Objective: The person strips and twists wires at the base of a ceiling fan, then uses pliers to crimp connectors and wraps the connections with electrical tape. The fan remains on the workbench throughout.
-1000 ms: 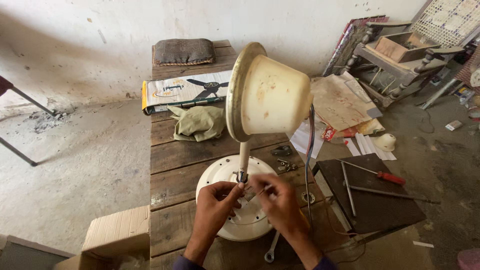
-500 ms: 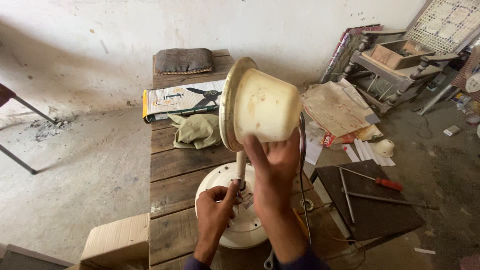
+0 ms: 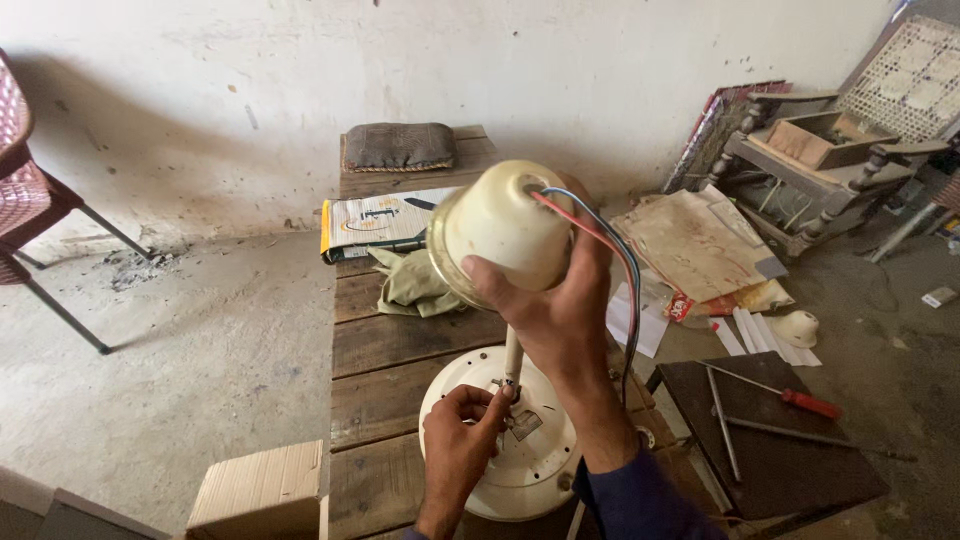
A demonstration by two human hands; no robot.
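Observation:
A cream ceiling fan motor [image 3: 520, 455] lies on a wooden table [image 3: 400, 350], with a thin rod [image 3: 512, 358] standing up from its middle. On the rod sits a cream bell-shaped cover [image 3: 500, 230], turned with its narrow end towards me. My right hand [image 3: 560, 300] grips this cover from below and behind. Red, blue and dark wires [image 3: 610, 250] come out of the cover's top hole and run down past my right wrist. My left hand [image 3: 462, 435] pinches at the base of the rod on the motor.
On the table's far end lie a dark cushion [image 3: 400, 146], a printed cardboard box [image 3: 375, 222] and a green cloth [image 3: 412, 283]. A dark board [image 3: 790, 470] at right carries a red-handled screwdriver [image 3: 790, 398]. A cardboard box [image 3: 262, 488] stands left, a chair [image 3: 30, 190] far left.
My right hand left the rod's base and rose to grip the cover, which has turned so its narrow end faces me. My left hand stayed at the rod's base.

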